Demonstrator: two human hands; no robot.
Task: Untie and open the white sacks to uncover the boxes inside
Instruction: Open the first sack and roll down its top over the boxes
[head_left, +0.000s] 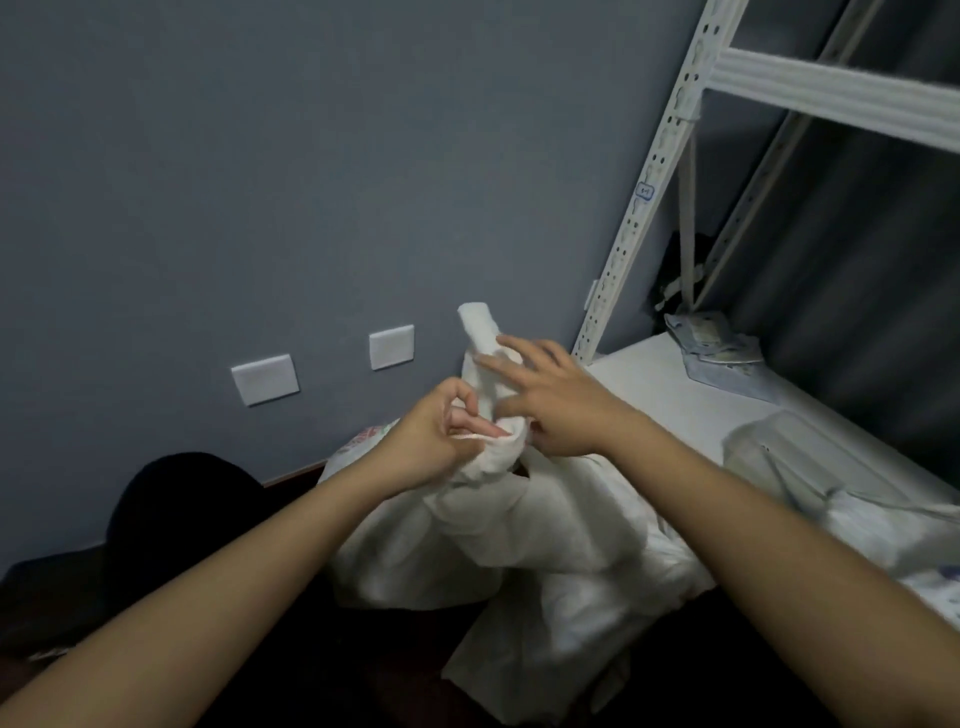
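Observation:
A white sack stands on the dark floor in front of me, its neck twisted into a knot with one cloth tail sticking upward. My left hand pinches the cloth at the left of the knot. My right hand lies over the knot's right side, fingers spread across the tail and thumb tucked in the cloth. The sack's contents are hidden. A second white sack lies on the low shelf to the right.
A white metal rack rises at the right, its low white shelf board holding folded printed cloth. A grey wall with two white socket plates is behind. A dark rounded object sits at the left on the floor.

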